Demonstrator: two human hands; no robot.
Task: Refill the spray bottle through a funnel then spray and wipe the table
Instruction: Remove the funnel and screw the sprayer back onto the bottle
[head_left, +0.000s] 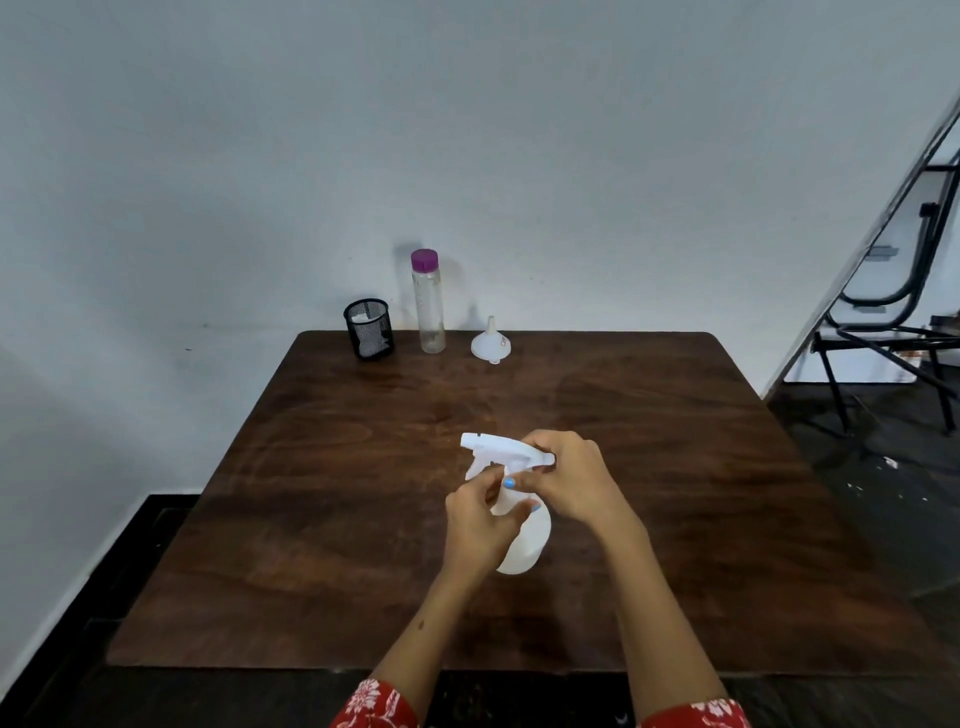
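Red floral sleeves (374, 706) at six o'clock, and both forearms reach in to the white spray bottle (522, 540) standing near the middle of the dark wooden counter (727, 519). Left hand (480, 519) is wrapped round the bottle's neck and shoulder, steadying it; right hand (569, 480) is clenched over the back of the white trigger head (498, 449), nozzle pointing to nine o'clock. Looks like the head is being unscrewed so the refill can start. To do it cleanly: keep the body pinned upright with the left, twist at the collar rather than the trigger, then lift straight up so the dip tube doesn't drip. Far edge now, around twelve o'clock: a white funnel (491, 343) resting mouth-down, spout up; to its left a clear bottle with a purple cap (428, 306), capped, level hard to read; further left a black mesh cup (369, 330) with something white inside.
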